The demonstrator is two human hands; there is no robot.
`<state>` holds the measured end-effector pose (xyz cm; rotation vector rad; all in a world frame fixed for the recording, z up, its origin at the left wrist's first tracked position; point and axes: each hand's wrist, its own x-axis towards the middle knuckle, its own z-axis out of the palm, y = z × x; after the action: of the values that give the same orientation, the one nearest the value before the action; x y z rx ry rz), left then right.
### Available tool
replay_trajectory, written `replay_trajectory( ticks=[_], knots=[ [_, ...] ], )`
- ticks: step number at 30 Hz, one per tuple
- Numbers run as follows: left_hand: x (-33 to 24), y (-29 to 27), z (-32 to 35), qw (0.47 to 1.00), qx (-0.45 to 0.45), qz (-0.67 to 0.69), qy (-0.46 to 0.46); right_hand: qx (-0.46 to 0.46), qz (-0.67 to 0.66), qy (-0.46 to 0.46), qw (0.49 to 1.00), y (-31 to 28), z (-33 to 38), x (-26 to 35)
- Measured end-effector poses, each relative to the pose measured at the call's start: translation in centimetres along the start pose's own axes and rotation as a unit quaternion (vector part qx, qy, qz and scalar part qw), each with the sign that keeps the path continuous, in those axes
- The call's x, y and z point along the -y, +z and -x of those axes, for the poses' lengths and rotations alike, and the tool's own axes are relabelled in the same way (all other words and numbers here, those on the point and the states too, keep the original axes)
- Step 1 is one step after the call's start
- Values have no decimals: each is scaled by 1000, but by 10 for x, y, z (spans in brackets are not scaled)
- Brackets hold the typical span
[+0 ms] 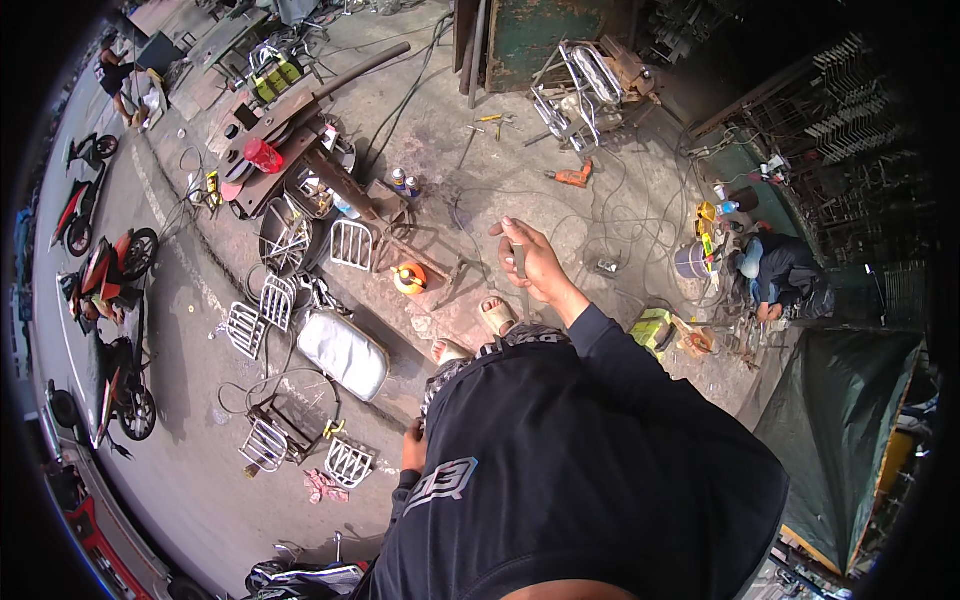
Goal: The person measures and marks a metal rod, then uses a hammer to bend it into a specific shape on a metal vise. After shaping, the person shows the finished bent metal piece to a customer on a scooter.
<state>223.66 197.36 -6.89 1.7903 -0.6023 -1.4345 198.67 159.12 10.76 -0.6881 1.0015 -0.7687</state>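
My right hand (538, 270) is raised in front of me over the concrete. Its fingers are bent around a small grey, flat, stick-like piece (518, 260), whose kind I cannot make out. My left hand (413, 447) hangs low beside my thigh, its fingers partly hidden. Past my sandalled feet, an orange round thing (409, 278) lies on the ground by a rusty metal frame. A silver, padded-looking slab (345, 357) rests to the left, near bent metal-bar racks (246, 330).
A steel work stand (290, 135) carries a red container (263, 156). Two spray cans (405, 184) stand beside it. An orange drill (573, 175) and loose cables lie ahead. At right, another person (785, 275) crouches near a bucket (692, 261). Motorcycles (125, 375) are parked left.
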Motion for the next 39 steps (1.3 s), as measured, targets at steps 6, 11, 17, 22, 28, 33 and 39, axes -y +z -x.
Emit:
replay_trajectory(
  ticks=[6, 11, 17, 22, 28, 33, 39],
  knots=[
    [-38, 2, -67, 866, 70, -495, -3, -116, -51, -59, 990, -47, 22, -2],
    [-72, 8, -68, 875, 248, -396, -125, -183, -106, -149, 966, -131, 33, 38],
    [-123, 66, -116, 772, 403, -477, -122, -196, -178, -192, 945, -237, 43, 71],
    [-184, 110, -144, 810, 390, -394, -193, -257, -194, -197, 926, -311, 62, 85],
    [-188, 226, -205, 865, 240, -394, 198, -310, -243, -215, 893, -370, 66, 99],
    [-212, 287, -269, 721, 215, -648, 115, -347, -297, -220, 862, -408, 41, 113],
    [-251, 357, -408, 807, 256, -532, -5, -400, -293, -236, 836, -450, -1, 159]
  ],
)
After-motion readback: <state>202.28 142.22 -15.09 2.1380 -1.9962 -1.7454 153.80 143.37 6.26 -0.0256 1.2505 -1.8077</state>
